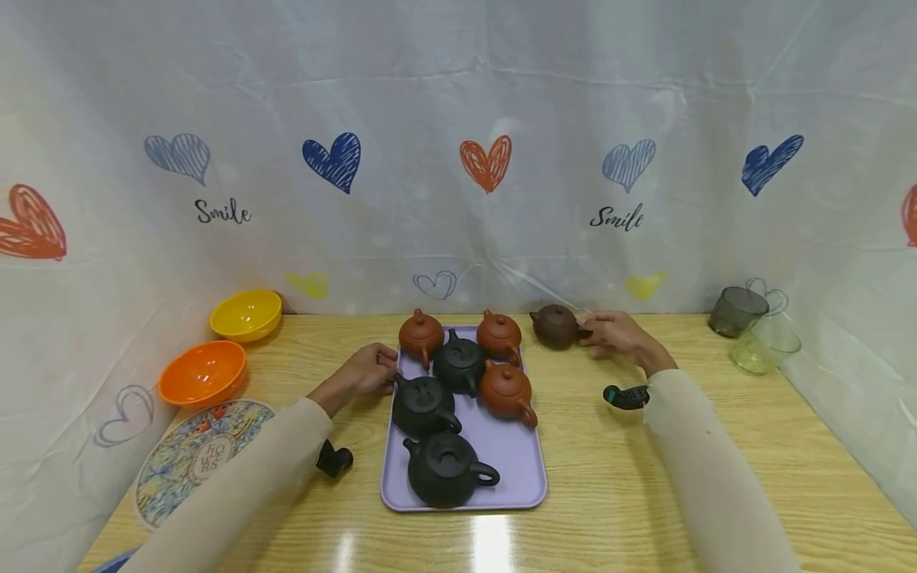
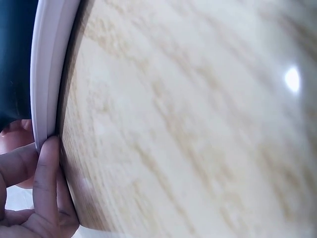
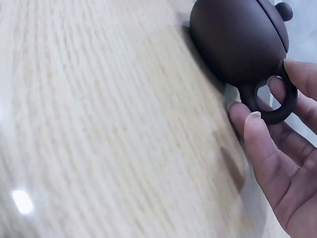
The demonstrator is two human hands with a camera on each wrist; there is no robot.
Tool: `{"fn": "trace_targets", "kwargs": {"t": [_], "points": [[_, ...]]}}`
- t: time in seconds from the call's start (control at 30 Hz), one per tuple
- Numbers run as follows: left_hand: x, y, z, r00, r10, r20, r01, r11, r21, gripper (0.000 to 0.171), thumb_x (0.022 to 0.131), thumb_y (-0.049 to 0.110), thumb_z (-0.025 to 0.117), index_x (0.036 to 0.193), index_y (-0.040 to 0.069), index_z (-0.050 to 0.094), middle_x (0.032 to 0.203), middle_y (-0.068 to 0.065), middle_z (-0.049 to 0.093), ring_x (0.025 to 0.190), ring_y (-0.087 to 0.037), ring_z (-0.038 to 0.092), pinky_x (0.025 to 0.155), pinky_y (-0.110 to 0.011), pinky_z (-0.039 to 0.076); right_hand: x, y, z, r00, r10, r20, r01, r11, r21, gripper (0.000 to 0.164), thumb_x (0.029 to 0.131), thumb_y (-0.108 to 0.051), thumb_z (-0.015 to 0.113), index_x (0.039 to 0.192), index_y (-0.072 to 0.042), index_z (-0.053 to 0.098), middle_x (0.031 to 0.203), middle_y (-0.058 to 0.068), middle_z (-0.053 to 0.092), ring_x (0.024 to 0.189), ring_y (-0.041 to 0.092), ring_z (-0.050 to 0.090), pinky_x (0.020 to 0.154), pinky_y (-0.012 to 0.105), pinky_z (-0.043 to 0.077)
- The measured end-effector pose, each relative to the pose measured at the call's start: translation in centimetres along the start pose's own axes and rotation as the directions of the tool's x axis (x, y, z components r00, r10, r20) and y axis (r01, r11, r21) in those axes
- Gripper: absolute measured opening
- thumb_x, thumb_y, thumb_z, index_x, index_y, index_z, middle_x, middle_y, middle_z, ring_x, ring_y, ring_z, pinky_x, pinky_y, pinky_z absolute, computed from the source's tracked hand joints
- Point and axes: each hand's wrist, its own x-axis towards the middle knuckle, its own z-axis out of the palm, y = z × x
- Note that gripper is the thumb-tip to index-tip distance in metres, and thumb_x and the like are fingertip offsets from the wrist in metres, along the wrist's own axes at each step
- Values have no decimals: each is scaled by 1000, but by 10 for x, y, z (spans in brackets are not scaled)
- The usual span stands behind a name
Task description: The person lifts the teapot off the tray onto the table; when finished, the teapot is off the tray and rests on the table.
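Note:
My left hand (image 1: 371,368) is at the left edge of a lilac tray (image 1: 497,450); in the left wrist view its fingers (image 2: 47,173) pinch the tray's pale rim. Three reddish-brown teapots (image 1: 507,390) and three black teapots (image 1: 444,469) stand on this tray. Beyond the tray's far right corner, a dark brown teapot (image 1: 554,328) stands on the table, its spout toward the left. My right hand (image 1: 618,334) holds that teapot by its loop handle; the right wrist view shows thumb and fingers around the handle (image 3: 287,106).
A yellow bowl (image 1: 247,317) and an orange bowl (image 1: 204,374) sit at the left, above a round patterned mat (image 1: 161,465) partly under my left sleeve. A grey cup (image 1: 738,312) and a yellow-green cup (image 1: 762,348) stand far right. A curtain with printed hearts (image 1: 458,223) closes off the back.

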Motion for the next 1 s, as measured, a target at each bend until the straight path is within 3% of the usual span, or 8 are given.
{"fn": "trace_targets", "kwargs": {"t": [0.07, 0.13, 0.23, 0.33, 0.57, 0.67, 0.87, 1.0], "points": [[1, 0, 0, 1000, -2, -1, 2, 1000, 1, 33, 98, -1, 52, 130, -8, 47, 112, -20, 58, 82, -17, 62, 68, -27, 59, -1, 1, 0, 1000, 2, -3, -2, 1000, 7, 41, 105, -31, 54, 129, 1, 57, 155, 24, 36, 101, 14, 69, 78, 30, 61], [1, 0, 1, 1000, -2, 0, 2, 1000, 2, 33, 98, -1, 52, 131, -8, 48, 112, -20, 58, 82, -17, 62, 67, -27, 59, -2, 1, 0, 1000, 0, -12, 0, 1000, 5, 41, 104, -32, 55, 129, 1, 57, 152, 23, 40, 99, 13, 69, 77, 29, 61], [1, 0, 1, 1000, -1, 0, 1, 1000, 1, 34, 98, -1, 53, 131, -8, 48, 113, -21, 58, 82, -17, 61, 67, -27, 59, -4, 1, 0, 999, -5, -43, 6, 1000, 11, 41, 103, -33, 58, 128, 0, 58, 134, 19, 59, 93, 15, 71, 73, 29, 61], [-1, 0, 1, 1000, 0, 0, 0, 1000, 1, 34, 98, -1, 53, 130, -9, 48, 113, -21, 58, 82, -17, 62, 67, -27, 58, -8, -1, -1, 996, -20, -82, 21, 1000, 1, 45, 103, -34, 58, 133, -1, 55, 120, 6, 67, 91, 15, 71, 72, 30, 60], [-3, 2, 0, 1000, 4, 7, -4, 1000, -12, 34, 98, -1, 53, 131, -10, 47, 112, -20, 57, 82, -18, 62, 68, -28, 59, -21, -5, -9, 982, -81, -168, 78, 997, -23, 52, 103, -37, 56, 140, -1, 49, 112, -15, 62, 91, 9, 68, 80, 35, 58], [-4, 3, -2, 1000, 11, 16, -11, 1000, -14, 35, 99, -1, 52, 132, -11, 46, 112, -21, 56, 83, -18, 62, 68, -28, 59, -27, -6, -10, 980, -107, -169, 107, 994, -9, 55, 101, -41, 58, 139, -1, 49, 106, -20, 65, 90, 9, 68, 79, 34, 58], [-4, 1, -2, 1000, 15, 20, -15, 1000, 3, 33, 99, 0, 50, 131, -9, 47, 113, -21, 56, 83, -18, 61, 69, -28, 59, -40, -7, -4, 982, -148, -117, 152, 988, 23, 49, 99, -42, 62, 130, -5, 55, 109, -14, 70, 90, 14, 67, 75, 33, 57], [-2, -1, -2, 1000, 11, 27, -11, 1000, -5, 34, 100, 0, 50, 132, -9, 46, 114, -21, 56, 85, -19, 62, 71, -30, 60, -53, -9, 8, 980, -179, -91, 180, 984, 1, 47, 100, -39, 62, 127, -1, 57, 110, -8, 71, 86, 12, 66, 73, 33, 56]]}}
